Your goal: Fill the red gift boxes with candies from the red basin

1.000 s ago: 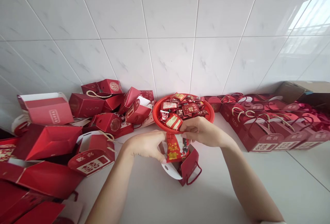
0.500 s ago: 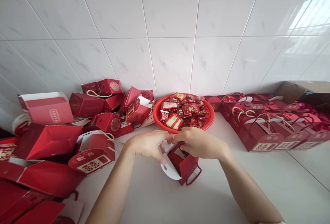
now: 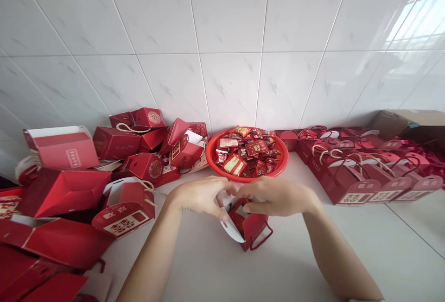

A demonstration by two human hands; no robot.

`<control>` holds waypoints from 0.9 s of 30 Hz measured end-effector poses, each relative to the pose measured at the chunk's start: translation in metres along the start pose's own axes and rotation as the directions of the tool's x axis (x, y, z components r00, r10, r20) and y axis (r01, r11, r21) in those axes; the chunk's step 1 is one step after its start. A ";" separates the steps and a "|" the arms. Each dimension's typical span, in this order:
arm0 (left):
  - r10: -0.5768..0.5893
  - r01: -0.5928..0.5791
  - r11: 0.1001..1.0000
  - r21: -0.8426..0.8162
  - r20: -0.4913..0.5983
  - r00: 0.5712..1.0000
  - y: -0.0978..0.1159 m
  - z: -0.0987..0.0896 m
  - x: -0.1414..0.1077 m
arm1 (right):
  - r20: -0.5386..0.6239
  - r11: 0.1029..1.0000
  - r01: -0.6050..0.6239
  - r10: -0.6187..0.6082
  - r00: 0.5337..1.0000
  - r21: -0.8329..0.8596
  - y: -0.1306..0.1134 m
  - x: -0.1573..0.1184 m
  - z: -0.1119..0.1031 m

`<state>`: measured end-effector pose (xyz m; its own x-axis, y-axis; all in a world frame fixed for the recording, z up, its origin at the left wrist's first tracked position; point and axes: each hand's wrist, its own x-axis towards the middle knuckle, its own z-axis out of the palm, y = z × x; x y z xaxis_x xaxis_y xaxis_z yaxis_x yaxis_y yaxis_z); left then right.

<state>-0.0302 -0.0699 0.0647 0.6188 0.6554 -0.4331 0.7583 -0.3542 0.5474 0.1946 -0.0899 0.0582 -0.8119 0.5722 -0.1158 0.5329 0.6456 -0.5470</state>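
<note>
An open red gift box with a dark red cord handle stands on the white surface before me, a white-lined flap leaning out toward the left. My left hand grips the box by that flap's edge, thumb against the white side. Over the box's opening hovers my right hand, slightly blurred, thumb and fingers apart and nothing visible between them. Some red wrapped contents show inside, partly hidden by the fingers. Just beyond both hands, an orange-red basin holds a heap of red wrapped sweets.
A loose pile of red gift boxes fills the left side, some with open tops. Closed boxes with rope handles stand in rows at the right. Behind them is a cardboard box. A tiled wall rises at the back.
My right hand has lifted a little and shifted right from the box's opening, its thumb and fingers now apart. The left hand keeps its grip, with the flap tilted slightly inward.
</note>
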 end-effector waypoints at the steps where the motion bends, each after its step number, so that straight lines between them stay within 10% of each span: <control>1: -0.005 0.005 1.000 -0.018 0.000 1.000 -0.001 0.000 0.000 | -0.014 0.999 0.020 -0.020 1.000 0.044 -0.001 -0.008 -0.005; 13: -0.040 0.065 0.983 0.172 -0.142 0.989 -0.002 0.007 -0.008 | -0.107 0.896 -0.405 0.392 0.914 -0.183 -0.003 -0.010 -0.001; 22: -0.129 0.152 0.974 0.166 -0.140 0.982 0.020 0.023 -0.022 | -0.106 0.820 -0.491 0.483 0.869 -0.295 -0.002 -0.003 0.003; 27: 0.015 -0.004 0.977 0.211 -0.051 0.999 0.032 0.029 -0.019 | -0.123 0.793 -0.493 0.484 0.867 -0.357 -0.003 -0.002 0.002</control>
<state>-0.0118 -0.1130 0.0695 0.6187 0.6833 -0.3876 0.7822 -0.4894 0.3856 0.1944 -0.0940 0.0579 -0.4164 0.8704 -0.2628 0.9084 0.4103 -0.0806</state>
